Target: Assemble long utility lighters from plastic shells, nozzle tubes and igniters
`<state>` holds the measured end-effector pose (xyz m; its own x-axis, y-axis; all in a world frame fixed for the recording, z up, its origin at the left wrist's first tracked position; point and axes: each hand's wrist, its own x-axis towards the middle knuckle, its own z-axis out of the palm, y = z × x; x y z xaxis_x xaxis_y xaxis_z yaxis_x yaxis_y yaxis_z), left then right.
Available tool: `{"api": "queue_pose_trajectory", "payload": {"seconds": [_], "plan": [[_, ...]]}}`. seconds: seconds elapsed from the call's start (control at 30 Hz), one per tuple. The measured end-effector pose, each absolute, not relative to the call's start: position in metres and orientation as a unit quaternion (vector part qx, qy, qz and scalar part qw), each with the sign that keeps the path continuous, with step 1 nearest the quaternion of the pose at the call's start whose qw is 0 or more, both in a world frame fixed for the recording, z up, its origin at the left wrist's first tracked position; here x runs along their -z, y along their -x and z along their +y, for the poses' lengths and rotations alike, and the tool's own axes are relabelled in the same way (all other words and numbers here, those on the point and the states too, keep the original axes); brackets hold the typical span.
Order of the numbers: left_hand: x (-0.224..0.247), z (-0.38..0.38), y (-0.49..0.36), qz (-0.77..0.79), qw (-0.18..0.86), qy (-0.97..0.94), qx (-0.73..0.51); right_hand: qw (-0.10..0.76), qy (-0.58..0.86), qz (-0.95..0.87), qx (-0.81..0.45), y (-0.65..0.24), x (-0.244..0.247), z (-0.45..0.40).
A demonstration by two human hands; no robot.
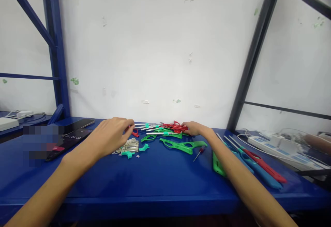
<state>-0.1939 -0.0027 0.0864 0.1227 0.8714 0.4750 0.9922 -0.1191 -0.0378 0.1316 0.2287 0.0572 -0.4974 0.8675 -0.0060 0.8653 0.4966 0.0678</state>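
Observation:
My left hand (115, 134) reaches over the left end of a pile of lighter parts, its fingers bent and pressed together. A red plastic piece (135, 134) shows just by its fingertips; what the fingers hold is hidden. My right hand (193, 128) is at the pile's right end, fingers closed on a red lighter casing (178, 127). Between the hands lie silver lighter tubes (152, 127) with teal pieces and green casing halves (178, 145). Clear fuel tanks (130, 145) are heaped below my left hand, beside loose teal triggers (144, 147).
A small screwdriver (199, 153) lies near my right forearm. Assembled long-nosed lighters, blue (261, 170) and red (266, 165), rest at the right. Two phones (69, 142) lie at the left. Power strips (287, 149) stand beyond the right frame post (254, 54). A wall closes the back.

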Motion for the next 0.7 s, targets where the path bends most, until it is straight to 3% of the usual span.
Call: {"api": "queue_pose_trajectory", "payload": {"seconds": [0.2,0.33,0.53,0.7], "plan": [[-0.089,0.005,0.22,-0.656,0.13,0.723,0.175,-0.031,-0.488,0.872,0.016,-0.141,-0.071,0.225],[-0.091,0.003,0.226,-0.655,0.12,0.72,0.194,-0.044,-0.414,0.902,0.117,-0.144,-0.096,0.198],[-0.091,-0.005,0.216,-0.667,0.125,0.695,0.236,0.135,-0.275,0.895,0.324,-0.13,-0.112,0.14],[-0.089,-0.006,0.212,-0.669,0.112,0.689,0.253,0.208,-0.277,0.871,0.349,-0.104,-0.096,0.127]]}}
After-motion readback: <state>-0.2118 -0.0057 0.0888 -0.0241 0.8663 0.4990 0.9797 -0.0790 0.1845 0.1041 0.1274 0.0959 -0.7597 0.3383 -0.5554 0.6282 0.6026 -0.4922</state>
